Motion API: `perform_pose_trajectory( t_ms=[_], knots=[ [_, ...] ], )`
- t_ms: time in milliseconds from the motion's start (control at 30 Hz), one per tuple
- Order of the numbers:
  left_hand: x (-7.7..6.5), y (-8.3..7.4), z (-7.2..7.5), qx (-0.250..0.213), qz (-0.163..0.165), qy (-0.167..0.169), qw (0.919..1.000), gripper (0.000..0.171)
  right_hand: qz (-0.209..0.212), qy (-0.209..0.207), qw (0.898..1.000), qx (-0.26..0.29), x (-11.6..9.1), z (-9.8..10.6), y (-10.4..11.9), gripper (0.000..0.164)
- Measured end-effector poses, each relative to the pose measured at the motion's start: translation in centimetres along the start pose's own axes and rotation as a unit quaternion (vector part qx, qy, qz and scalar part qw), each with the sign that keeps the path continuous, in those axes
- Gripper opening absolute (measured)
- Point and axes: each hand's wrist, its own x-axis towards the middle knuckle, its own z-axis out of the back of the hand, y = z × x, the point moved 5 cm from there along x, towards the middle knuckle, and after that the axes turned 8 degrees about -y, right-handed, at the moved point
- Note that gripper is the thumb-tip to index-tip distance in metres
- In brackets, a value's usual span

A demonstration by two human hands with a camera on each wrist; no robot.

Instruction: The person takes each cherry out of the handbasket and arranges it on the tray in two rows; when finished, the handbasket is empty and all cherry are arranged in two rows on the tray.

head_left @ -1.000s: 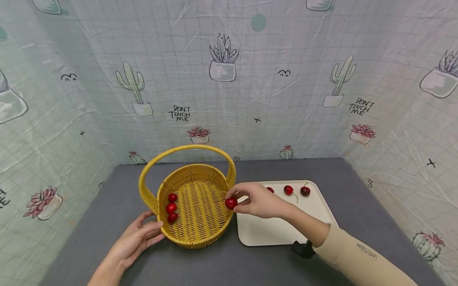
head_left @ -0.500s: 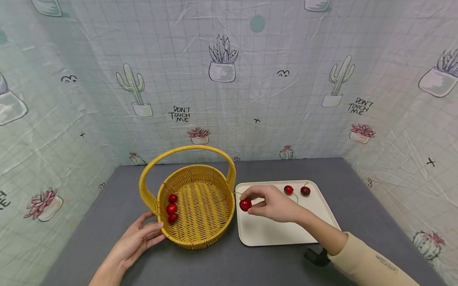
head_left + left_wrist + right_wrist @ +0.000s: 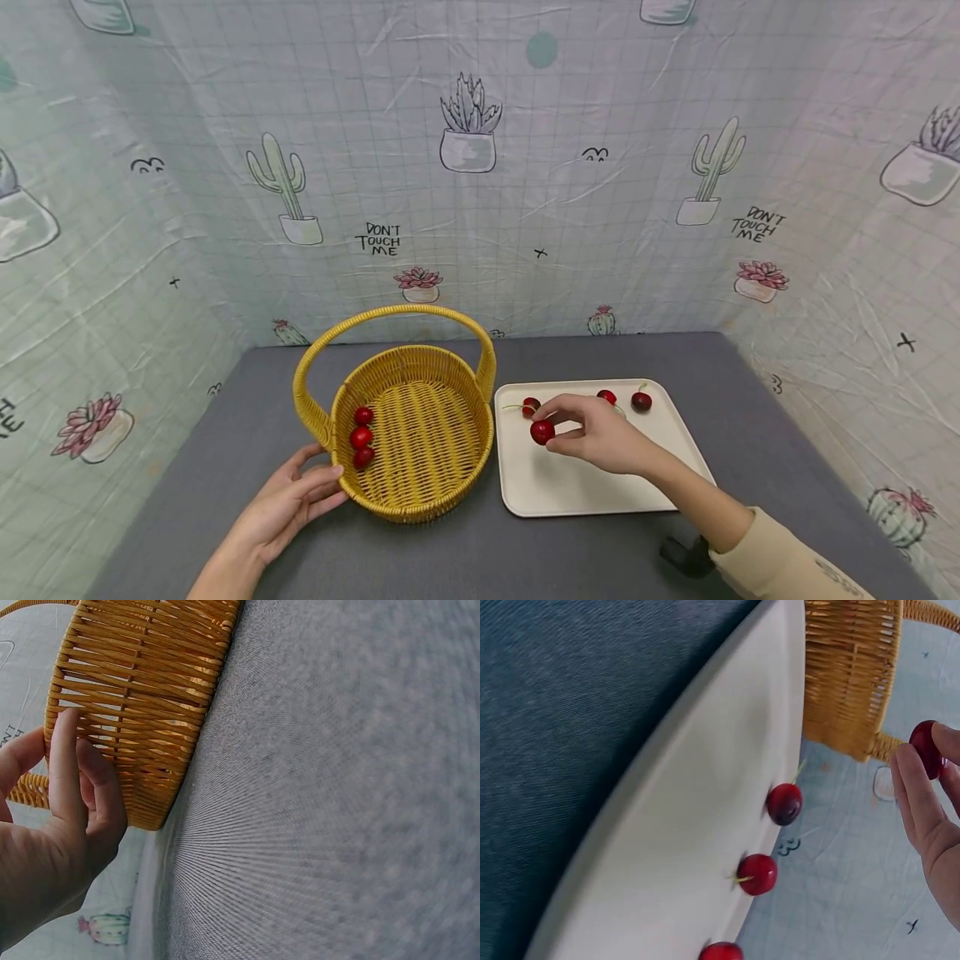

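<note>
My right hand (image 3: 600, 437) pinches a dark red cherry (image 3: 542, 432) between thumb and fingers, raised over the left part of the cream tray (image 3: 570, 493). In the right wrist view, the same cherry (image 3: 926, 748) sits at the fingertips. My left hand (image 3: 281, 510) holds the near left rim of the yellow wicker basket (image 3: 420, 446); in the left wrist view its fingers (image 3: 67, 769) lie against the woven outside, with the thumb at the rim. Three red cherries (image 3: 362, 437) lie in a row along the basket's left inner wall.
Along the tray's far edge lie a cherry (image 3: 530, 407) with a stem, a partly covered cherry (image 3: 606, 396) and a darker cherry (image 3: 641, 402). The basket's tall handle (image 3: 405, 308) arches upward. A printed curtain (image 3: 540, 192) encloses the grey table (image 3: 480, 558).
My right hand has moved right with the cherry, from the basket's right rim to over the tray. The stemmed cherry at the tray's far left has come into sight. My left hand stays put.
</note>
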Motion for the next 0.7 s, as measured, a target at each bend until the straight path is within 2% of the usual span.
perform_pose_trajectory(
  t_ms=[267,467,700],
  knots=[
    [0.0,0.0,0.1,0.003,-0.002,0.001,1.0000,0.079,-0.015,-0.017,0.999,-0.026,-0.4,0.2,-1.9,0.029],
    [0.1,0.0,0.1,0.002,-0.003,0.003,1.0000,0.079,-0.020,-0.003,1.000,-0.023,-0.6,-0.6,-3.6,0.027],
    [0.2,0.0,0.1,0.003,-0.006,-0.001,1.0000,0.079,-0.015,0.003,0.999,-0.035,-0.5,-1.6,-4.5,0.027]
  ],
)
